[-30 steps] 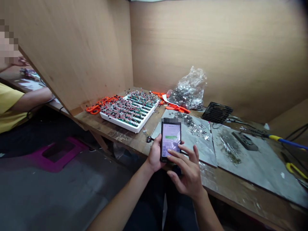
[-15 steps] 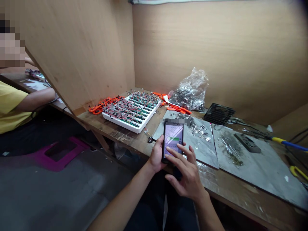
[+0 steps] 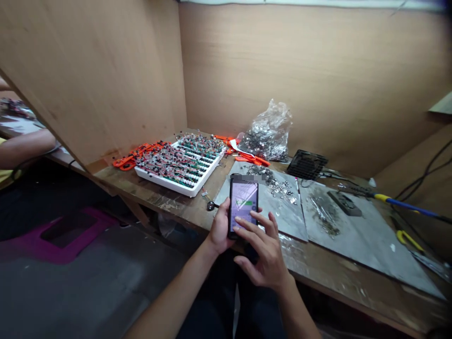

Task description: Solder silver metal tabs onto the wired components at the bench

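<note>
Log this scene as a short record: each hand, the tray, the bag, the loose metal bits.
Left hand: holds phone
Right hand: fingers spread over phone's lower half; touch unclear
Tray: white, full of wired parts
Bag: clear, metal bits inside
Loose metal bits: on gray board, beyond phone

No words or numbers can be read. Lines on the phone (image 3: 244, 204) are too small to tell
</note>
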`<state>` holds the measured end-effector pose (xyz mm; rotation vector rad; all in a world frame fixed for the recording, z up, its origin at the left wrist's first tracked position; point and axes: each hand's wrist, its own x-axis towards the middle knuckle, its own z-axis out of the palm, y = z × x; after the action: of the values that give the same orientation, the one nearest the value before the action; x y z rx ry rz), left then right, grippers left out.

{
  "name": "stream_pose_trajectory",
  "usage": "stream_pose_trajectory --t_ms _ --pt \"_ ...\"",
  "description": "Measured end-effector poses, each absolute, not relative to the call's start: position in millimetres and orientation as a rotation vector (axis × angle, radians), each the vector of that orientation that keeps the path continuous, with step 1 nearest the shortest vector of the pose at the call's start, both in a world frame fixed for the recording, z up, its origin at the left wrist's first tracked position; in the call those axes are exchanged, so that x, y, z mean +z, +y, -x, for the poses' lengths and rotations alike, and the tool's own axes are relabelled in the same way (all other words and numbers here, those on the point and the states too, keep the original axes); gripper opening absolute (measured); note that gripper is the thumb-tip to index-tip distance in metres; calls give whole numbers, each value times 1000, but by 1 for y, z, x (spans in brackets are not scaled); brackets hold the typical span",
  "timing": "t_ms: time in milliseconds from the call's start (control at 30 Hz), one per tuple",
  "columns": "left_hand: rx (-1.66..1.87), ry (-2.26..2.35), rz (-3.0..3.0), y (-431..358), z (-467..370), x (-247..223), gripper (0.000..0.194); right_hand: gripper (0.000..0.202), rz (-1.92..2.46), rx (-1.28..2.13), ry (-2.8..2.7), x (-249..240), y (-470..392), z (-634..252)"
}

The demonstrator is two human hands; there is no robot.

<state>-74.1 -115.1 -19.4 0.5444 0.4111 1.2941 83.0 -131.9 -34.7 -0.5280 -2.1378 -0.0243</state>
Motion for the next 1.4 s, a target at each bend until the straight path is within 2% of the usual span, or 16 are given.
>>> stream_pose_trajectory --t_ms 233,333,633,867,933,1067,1167,1300,1400 --pt "1292 423 -531 -117 74 -15 66 22 565 -30 -1899 -44 -134 -86" --pt "1292 405 -512 -117 74 -15 66 17 604 -27 -1823 -45 -135 -86" --pt "1314 447 -524 -115 73 -16 67 26 595 -9 -1925 -42 -134 -86" --pt "1279 423 -537 -116 74 -18 68 53 531 -13 -2206 -33 -131 -84" --pt "1280 422 -525 -116 74 -17 67 51 525 -16 -2193 -34 -131 -84" --pt "1289 429 -494 -117 74 -16 64 31 556 -36 -1974 -40 -133 -86" --pt "1298 440 -504 -117 73 -15 66 25 589 -16 -1940 -42 -134 -86" --pt "1303 453 -526 -117 73 -16 67 27 577 -6 -1967 -40 -134 -86" --pt "1290 445 -552 -117 73 -17 68 38 537 -17 -2038 -36 -133 -86"
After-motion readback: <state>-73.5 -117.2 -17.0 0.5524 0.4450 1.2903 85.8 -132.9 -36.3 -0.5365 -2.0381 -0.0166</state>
